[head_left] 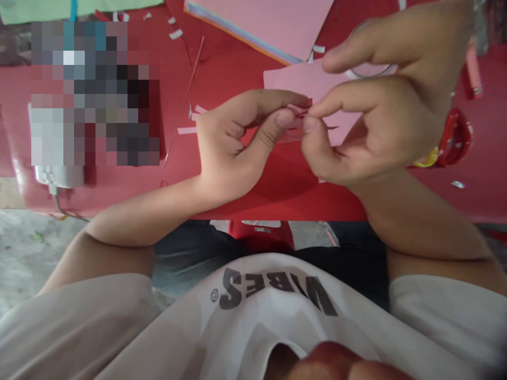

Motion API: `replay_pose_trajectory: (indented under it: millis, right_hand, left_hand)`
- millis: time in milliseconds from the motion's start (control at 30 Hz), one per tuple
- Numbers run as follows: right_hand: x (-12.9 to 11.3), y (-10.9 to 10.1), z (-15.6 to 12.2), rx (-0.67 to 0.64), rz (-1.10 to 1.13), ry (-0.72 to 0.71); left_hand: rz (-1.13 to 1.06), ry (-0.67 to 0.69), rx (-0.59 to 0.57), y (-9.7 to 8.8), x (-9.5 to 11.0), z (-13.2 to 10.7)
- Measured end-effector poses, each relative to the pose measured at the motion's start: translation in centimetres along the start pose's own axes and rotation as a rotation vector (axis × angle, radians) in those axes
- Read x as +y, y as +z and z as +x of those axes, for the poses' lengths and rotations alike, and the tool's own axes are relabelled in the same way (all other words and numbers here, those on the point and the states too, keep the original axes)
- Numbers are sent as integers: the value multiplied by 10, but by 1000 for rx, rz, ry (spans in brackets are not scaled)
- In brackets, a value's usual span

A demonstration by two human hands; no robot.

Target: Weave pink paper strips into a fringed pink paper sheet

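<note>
My left hand (241, 140) and my right hand (376, 105) meet above the red table (277, 195). Both pinch a small folded piece of pink-red paper (298, 112) between thumb and fingers. The left thumb presses it from below, the right thumb and forefinger grip its right end. Under the hands lies a pink paper sheet (304, 82). Most of the small piece is hidden by my fingers.
A stack of pink and coloured paper sheets (269, 24) lies at the back. Red-handled scissors (451, 140) rest at the right, behind my right wrist. White paper scraps (186, 130) are scattered on the table. A blurred patch and a white device (55, 174) sit at the left.
</note>
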State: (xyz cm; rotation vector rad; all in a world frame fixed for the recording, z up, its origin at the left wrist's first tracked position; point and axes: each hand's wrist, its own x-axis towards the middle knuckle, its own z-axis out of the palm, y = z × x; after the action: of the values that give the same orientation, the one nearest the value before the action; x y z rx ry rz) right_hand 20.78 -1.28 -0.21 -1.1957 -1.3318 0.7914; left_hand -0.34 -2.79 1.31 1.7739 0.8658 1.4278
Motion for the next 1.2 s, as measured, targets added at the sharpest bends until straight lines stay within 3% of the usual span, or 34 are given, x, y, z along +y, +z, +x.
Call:
replay_pose_trajectory:
  millis: [100, 200, 267, 467, 633, 933, 1100, 1200]
  right_hand:
    - [-15, 8, 3, -30, -69, -127]
    - [-22, 10, 11, -187, -220, -473]
    - [-25, 8, 13, -241, -285, -623]
    - [-29, 12, 6, -204, -300, -552]
    - [-28, 14, 6, -197, -289, -562]
    - [-27, 13, 3, -196, -336, -555]
    - [-28, 14, 3, -170, -346, -576]
    - [-28, 14, 3, -158, -351, -590]
  left_hand:
    - [-28, -37, -30, 1, -8, 0]
    - [16, -111, -48, 1, -11, -2]
    - [37, -115, -40, 1, -12, -3]
    - [3, -94, -2, 1, -19, -1]
    - [-59, 31, 1, 3, -18, -1]
    - [48, -84, -8, 5, -16, -3]
    - [-13, -3, -21, 4, -20, -3]
    - [-26, -44, -38, 4, -21, -2]
